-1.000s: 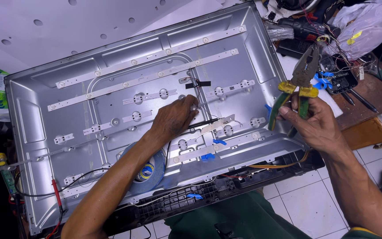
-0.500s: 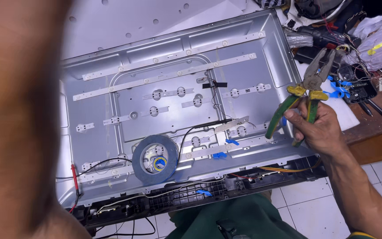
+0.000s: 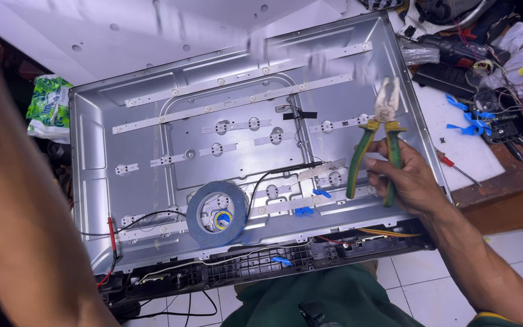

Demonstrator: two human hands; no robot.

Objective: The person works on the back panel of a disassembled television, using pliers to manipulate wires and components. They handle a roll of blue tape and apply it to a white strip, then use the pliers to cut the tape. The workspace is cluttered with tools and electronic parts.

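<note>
My right hand (image 3: pixel 411 177) grips a pair of pliers (image 3: pixel 378 140) with yellow and green handles, jaws pointing up, over the right side of an open metal television back panel (image 3: pixel 122 127). White LED strips (image 3: pixel 231 109) run across the panel. A roll of blue tape (image 3: pixel 218 213) lies on the panel near its front edge. My left forearm (image 3: pixel 25 218) fills the left of the view as a close blur; the left hand itself is out of sight.
Black and red wires (image 3: pixel 152 215) trail along the panel's lower part. A cluttered bench at the right holds blue clips (image 3: pixel 468 118), a small screwdriver (image 3: pixel 455 166) and tools. A green packet (image 3: pixel 46 103) lies at the left. White floor tiles show below.
My left hand has left the middle of the panel and the arm swung up close to the camera. The right hand with the pliers has shifted left over the panel.
</note>
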